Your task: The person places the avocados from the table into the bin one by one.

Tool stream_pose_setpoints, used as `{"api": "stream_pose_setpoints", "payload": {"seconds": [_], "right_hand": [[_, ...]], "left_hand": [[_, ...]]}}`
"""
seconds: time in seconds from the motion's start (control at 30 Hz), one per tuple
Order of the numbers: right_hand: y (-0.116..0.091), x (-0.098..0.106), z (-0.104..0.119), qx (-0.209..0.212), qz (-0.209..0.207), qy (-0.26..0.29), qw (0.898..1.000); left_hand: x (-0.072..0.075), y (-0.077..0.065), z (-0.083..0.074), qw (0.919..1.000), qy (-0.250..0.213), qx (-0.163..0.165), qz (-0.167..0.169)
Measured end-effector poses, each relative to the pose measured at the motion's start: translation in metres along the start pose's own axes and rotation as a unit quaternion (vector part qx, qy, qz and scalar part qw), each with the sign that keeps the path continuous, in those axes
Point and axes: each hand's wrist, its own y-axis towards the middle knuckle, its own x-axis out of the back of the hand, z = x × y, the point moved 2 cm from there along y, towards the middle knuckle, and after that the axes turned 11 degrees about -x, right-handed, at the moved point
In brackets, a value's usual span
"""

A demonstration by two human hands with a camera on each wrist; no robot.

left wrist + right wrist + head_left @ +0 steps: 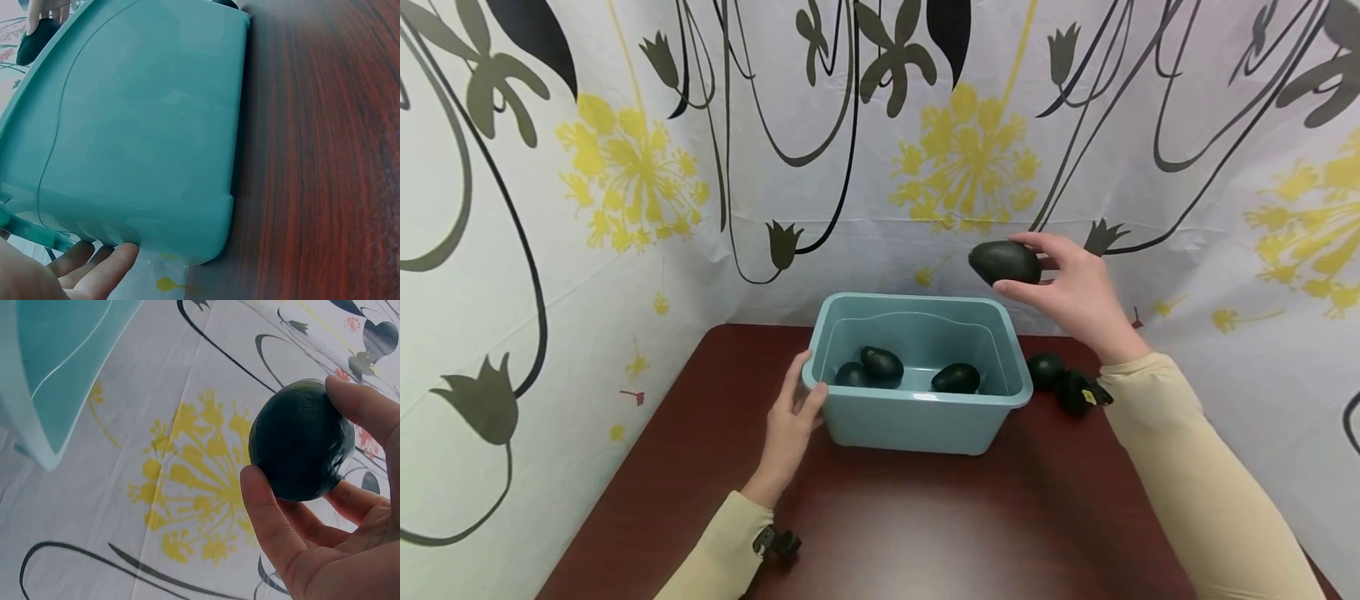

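A dark green avocado (1004, 262) is held up over the back right corner of a light blue plastic bin (917, 423). My right hand (1067, 283) grips it between thumb and fingertips, its narrower end pointing left. The right wrist view shows the avocado (301, 440) well off to the side of the bin's edge. My left hand (790, 421) rests at the bin's front left corner, with fairly straight fingers (112, 269) touching the wall below the rim. Inside the bin lie one avocado (956, 378) on the right and two more, one an avocado (882, 365) at the left.
On the dark red wooden table (880, 517), another avocado (1047, 371) lies just right of the bin, partly behind the black wrist camera (1078, 393). A white cloth (850, 192) with a plant print hangs behind the table and along its left side.
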Motion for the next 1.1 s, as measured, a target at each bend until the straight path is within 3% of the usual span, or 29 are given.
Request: {"api": "stream_pose_setpoints", "payload": {"seconds": [0.13,0.27,0.93,1.1], "right_hand": [[0.004,-0.008,0.004,0.001,0.013,0.007,1.000],[0.009,-0.014,0.006,0.007,0.026,0.016,1.000],[0.023,-0.041,0.014,0.003,0.062,0.010,0.998],[0.024,-0.046,0.013,-0.003,0.069,0.005,0.998]], "left_hand": [[0.000,0.002,0.015,1.0000,0.000,-0.003,-0.007],[-0.001,0.002,0.019,0.9999,0.003,-0.008,-0.011],[0.001,0.003,0.020,0.9998,0.008,-0.011,-0.012],[0.000,0.002,0.008,1.0000,0.000,-0.001,-0.002]]}}
